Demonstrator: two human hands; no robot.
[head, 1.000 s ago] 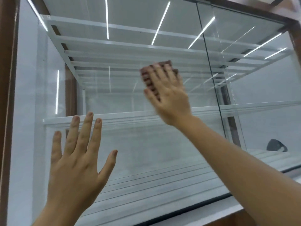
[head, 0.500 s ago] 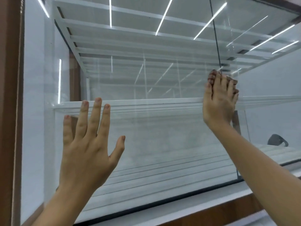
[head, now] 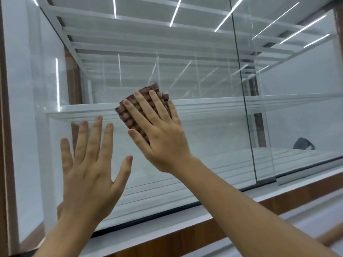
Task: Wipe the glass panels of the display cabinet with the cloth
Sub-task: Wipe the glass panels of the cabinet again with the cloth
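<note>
A display cabinet with a large front glass panel (head: 204, 138) fills the view. My right hand (head: 159, 134) lies flat on that panel at mid height, pressing a folded reddish-brown waffle cloth (head: 128, 110) against the glass; the cloth shows above and left of my fingers. My left hand (head: 89, 160) is spread flat on the same panel lower left, fingers apart, holding nothing. A second glass panel (head: 297, 108) begins at the vertical seam to the right.
White slatted shelves (head: 213, 106) run inside the cabinet. A dark object (head: 303, 144) rests on the lower shelf at the right. A brown wooden frame (head: 3, 127) borders the left side, and a wooden sill (head: 185, 238) runs below the glass.
My right hand has swept the cloth left from the seam between panels back to the middle of the front panel, and slightly lower. My left hand stays pressed on the glass.
</note>
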